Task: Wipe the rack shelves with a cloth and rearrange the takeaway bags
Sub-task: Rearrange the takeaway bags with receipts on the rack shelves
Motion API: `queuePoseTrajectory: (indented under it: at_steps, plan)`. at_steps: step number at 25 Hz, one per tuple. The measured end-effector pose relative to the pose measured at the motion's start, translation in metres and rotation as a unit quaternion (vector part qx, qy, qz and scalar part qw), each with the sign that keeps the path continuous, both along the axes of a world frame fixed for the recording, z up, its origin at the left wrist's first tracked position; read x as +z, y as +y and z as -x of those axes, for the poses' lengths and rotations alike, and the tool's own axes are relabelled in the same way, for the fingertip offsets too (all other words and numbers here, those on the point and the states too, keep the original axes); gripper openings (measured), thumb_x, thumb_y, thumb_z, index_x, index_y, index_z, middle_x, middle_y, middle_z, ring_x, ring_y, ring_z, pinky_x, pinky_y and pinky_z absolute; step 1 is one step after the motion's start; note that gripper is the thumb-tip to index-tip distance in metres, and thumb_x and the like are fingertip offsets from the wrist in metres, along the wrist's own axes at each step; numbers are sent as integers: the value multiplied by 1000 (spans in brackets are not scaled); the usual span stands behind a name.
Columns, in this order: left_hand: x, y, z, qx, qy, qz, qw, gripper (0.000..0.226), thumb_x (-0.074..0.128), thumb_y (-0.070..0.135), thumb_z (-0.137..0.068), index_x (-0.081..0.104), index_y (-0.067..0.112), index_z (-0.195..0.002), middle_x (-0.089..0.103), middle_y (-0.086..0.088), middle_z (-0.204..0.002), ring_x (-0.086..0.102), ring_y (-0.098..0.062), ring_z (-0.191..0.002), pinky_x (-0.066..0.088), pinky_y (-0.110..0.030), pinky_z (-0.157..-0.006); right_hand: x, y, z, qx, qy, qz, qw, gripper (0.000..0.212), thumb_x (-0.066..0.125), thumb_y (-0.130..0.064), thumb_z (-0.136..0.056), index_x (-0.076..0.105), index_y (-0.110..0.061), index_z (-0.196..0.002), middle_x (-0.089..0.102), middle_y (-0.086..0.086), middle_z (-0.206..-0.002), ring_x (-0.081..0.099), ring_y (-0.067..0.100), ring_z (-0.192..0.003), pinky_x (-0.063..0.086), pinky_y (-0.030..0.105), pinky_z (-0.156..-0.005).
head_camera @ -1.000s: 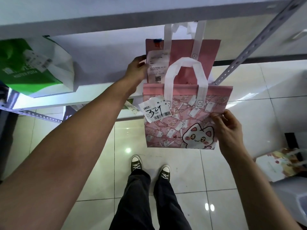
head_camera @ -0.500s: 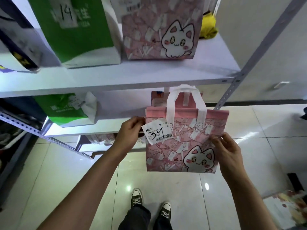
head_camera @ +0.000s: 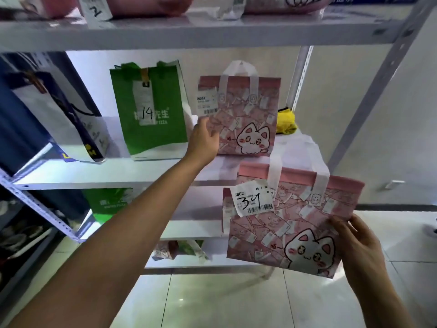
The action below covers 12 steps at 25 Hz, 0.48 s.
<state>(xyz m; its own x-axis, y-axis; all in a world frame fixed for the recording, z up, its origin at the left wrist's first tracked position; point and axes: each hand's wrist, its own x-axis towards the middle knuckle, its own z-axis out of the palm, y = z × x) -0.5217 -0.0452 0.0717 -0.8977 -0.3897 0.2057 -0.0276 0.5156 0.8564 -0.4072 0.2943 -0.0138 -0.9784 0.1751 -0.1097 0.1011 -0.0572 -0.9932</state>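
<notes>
My right hand [head_camera: 354, 242] grips the right edge of a pink cat-print takeaway bag [head_camera: 279, 228] labelled 34, held in the air in front of the rack. My left hand [head_camera: 204, 140] reaches up to the middle shelf [head_camera: 94, 174] and touches the lower left side of a second pink cat bag [head_camera: 248, 119] standing there. A green bag [head_camera: 151, 110] marked 14 stands just left of that bag. A yellow cloth [head_camera: 286, 121] lies crumpled at the back right of the same shelf.
A white and dark blue bag [head_camera: 59, 114] leans at the shelf's left end. More bags sit on the top shelf [head_camera: 212, 29] and the lower shelves, including another green bag [head_camera: 106, 204]. A grey rack post [head_camera: 378, 91] rises at right. Tiled floor [head_camera: 224, 301] lies below.
My view has risen from the floor to the middle shelf. My left hand let go of the bag labelled 34 and reached up to the shelved pink bag. My right hand kept the labelled bag.
</notes>
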Motion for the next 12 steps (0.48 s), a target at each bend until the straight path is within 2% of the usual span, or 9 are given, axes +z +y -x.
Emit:
queuePoseTrajectory:
  at_steps: [1, 3, 6, 8, 11, 12]
  plan:
    - [6, -2, 13, 16, -6, 8, 1000, 47, 49, 15, -102, 36, 12, -148, 49, -10, -145, 60, -31, -121, 53, -41, -96, 3, 2, 1, -4, 3, 1, 1000, 20, 61, -22, -97, 70, -16, -114, 77, 9, -104, 74, 34, -92, 59, 51, -80]
    - [14, -7, 38, 44, -37, 22, 998, 52, 45, 12, -102, 27, 14, -152, 45, -12, -148, 59, -34, -122, 54, -48, -100, 6, 9, 4, -8, 10, 6, 1000, 18, 62, -22, -97, 71, -20, -112, 78, 6, -102, 75, 30, -89, 60, 47, -75]
    - [12, -15, 59, 77, -87, 30, 993, 57, 41, 12, -103, 19, 13, -155, 43, -13, -149, 56, -34, -125, 55, -46, -98, 2, 22, 6, 5, 10, 9, 1000, 19, 62, -27, -96, 71, -24, -111, 78, 3, -104, 76, 25, -88, 60, 44, -72]
    - [5, -18, 66, 96, -83, 17, 992, 58, 41, 14, -103, 17, 12, -156, 42, -15, -149, 55, -36, -126, 53, -48, -99, -3, 28, 7, 5, 9, 13, 1000, 19, 62, -28, -96, 71, -24, -112, 77, 4, -106, 76, 24, -89, 62, 42, -71]
    - [3, -22, 77, 105, -72, 34, 991, 57, 42, 18, -104, 18, 9, -155, 38, -18, -152, 51, -38, -130, 49, -50, -104, -7, 33, 5, -10, 20, 5, 1000, 17, 62, -23, -96, 72, -22, -111, 77, 5, -105, 74, 16, -84, 62, 27, -65]
    - [4, -24, 82, 100, -71, 28, 992, 53, 42, 19, -104, 21, 8, -152, 40, -18, -150, 52, -38, -129, 49, -50, -104, -7, 33, 5, -13, 21, 7, 1000, 17, 62, -21, -96, 72, -21, -110, 77, 5, -104, 74, 16, -84, 62, 27, -66]
